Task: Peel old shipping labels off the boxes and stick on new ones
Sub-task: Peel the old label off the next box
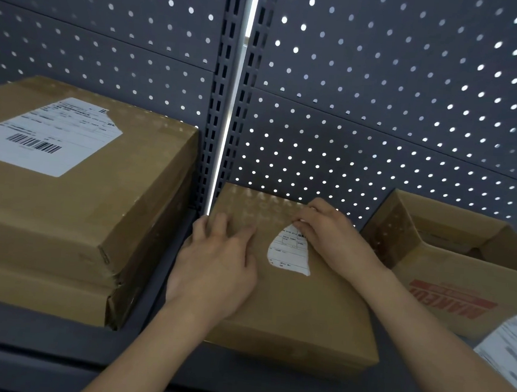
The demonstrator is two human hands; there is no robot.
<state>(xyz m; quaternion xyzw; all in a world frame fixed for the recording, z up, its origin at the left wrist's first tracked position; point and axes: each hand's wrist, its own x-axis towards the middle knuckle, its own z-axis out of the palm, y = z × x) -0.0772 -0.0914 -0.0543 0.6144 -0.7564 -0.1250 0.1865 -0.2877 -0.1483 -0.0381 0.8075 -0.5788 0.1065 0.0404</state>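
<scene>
Low in the middle of the head view, a flat box lies on a dark shelf against a pegboard wall. On its top, right of centre, sits a torn label, a white scrap with ragged edges. The left hand lies flat on the box's left part, fingers spread, pressing down. The right hand bunches its fingertips at the scrap's upper edge, pinching it. At middle left stands a large box bearing a white label with a barcode and a torn corner. At the right edge an open carton with red print stands near the flat box; printed sheets lie at lower right
</scene>
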